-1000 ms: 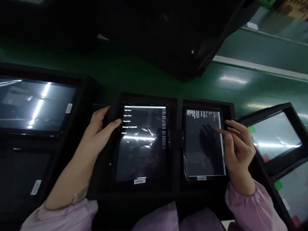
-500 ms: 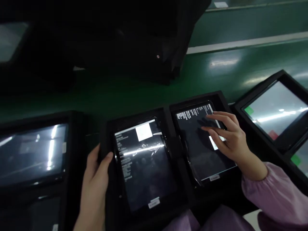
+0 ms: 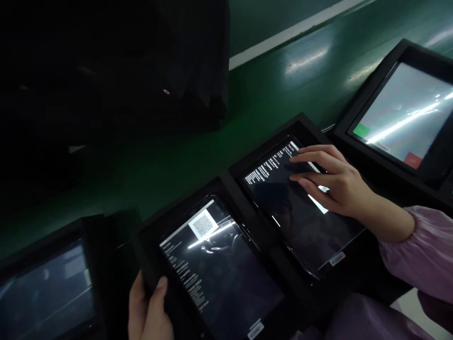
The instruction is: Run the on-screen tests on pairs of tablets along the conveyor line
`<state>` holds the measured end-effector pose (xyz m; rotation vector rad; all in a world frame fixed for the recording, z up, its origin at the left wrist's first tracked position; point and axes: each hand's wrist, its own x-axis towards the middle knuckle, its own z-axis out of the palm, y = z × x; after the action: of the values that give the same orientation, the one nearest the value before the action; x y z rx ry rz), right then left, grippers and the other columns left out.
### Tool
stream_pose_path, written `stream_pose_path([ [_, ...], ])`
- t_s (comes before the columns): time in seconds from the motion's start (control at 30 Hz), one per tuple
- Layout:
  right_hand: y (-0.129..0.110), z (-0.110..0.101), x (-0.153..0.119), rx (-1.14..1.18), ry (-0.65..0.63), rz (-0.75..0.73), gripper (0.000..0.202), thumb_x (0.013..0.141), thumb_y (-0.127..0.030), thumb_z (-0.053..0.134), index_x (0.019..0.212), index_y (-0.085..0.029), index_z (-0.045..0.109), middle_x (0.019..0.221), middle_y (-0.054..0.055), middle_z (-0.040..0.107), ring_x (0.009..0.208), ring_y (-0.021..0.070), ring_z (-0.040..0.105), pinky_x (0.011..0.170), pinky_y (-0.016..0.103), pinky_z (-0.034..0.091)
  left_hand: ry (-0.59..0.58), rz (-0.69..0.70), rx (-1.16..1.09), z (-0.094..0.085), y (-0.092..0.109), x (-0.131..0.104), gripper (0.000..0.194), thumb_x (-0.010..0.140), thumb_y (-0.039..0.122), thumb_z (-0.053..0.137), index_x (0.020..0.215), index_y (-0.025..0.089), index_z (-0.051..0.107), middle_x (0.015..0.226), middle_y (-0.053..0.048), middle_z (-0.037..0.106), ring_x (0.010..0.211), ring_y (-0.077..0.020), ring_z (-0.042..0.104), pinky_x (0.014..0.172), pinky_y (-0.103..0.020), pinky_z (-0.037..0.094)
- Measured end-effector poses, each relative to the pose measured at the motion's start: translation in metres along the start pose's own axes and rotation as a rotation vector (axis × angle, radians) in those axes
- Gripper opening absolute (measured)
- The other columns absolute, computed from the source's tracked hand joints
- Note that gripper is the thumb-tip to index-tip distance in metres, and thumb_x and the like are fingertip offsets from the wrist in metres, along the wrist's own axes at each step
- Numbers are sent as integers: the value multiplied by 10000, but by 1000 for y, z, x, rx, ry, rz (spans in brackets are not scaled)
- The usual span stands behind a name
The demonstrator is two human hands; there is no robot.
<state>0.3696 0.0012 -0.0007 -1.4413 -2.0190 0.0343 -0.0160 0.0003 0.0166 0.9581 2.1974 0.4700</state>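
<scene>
A black two-slot tray (image 3: 229, 185) holds two tablets with lit screens. The left tablet (image 3: 233, 276) displays lines of text and a QR code; the right tablet (image 3: 279, 203) shows text, with a white patch partly covered by fingers. My left hand (image 3: 150, 309) grips the tray's left rim, thumb on the top edge and fingers down the outer side. Over the right tablet, my right hand (image 3: 336, 182) is open with its fingers apart and holds nothing. Its fingertips are at or just above the glass; I cannot tell whether they touch.
To the right, another black tray (image 3: 341, 132) holds a tablet (image 3: 403, 113) with a pale screen and green and red patches. A dark-screened tablet (image 3: 46, 293) lies in a tray at the left. Black material (image 3: 141, 61) hangs over the green surface (image 3: 269, 104) at the back.
The view has tilted and shifted, so the two-slot tray appears more slanted. My left hand stays at its rim, and my right hand stays over the right tablet with fingers spread.
</scene>
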Motion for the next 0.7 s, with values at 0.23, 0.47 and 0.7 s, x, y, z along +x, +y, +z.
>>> stream_pose_path([
  [0.23, 5, 10, -3, -180, -10, 127, 274, 1058, -316, 575, 1218, -227, 778, 1460, 143, 622, 1457, 418, 481, 1168, 694, 457, 133, -112, -168, 10, 8, -2, 675, 859, 617, 730, 1489, 407, 606, 1327, -20, 747, 1239, -332, 717, 986, -444, 654],
  [0.47, 9, 19, 23, -223, -72, 177, 355, 1082, -398, 516, 1316, -255, 742, 1613, 140, 486, 1591, 472, 278, 1216, 732, 349, 182, -141, -223, 13, 7, -3, 567, 840, 546, 781, 1394, 502, 666, 1308, 48, 754, 1281, -297, 694, 1077, -393, 585],
  [0.7, 18, 31, 27, -206, -86, 199, 422, 1106, -473, 448, 1407, -297, 686, 1693, 104, 380, 1631, 457, 179, 1209, 719, 347, 155, -127, -162, 13, 17, -6, 612, 845, 639, 760, 1426, 498, 628, 1423, 49, 712, 1409, -335, 604, 1160, -427, 519],
])
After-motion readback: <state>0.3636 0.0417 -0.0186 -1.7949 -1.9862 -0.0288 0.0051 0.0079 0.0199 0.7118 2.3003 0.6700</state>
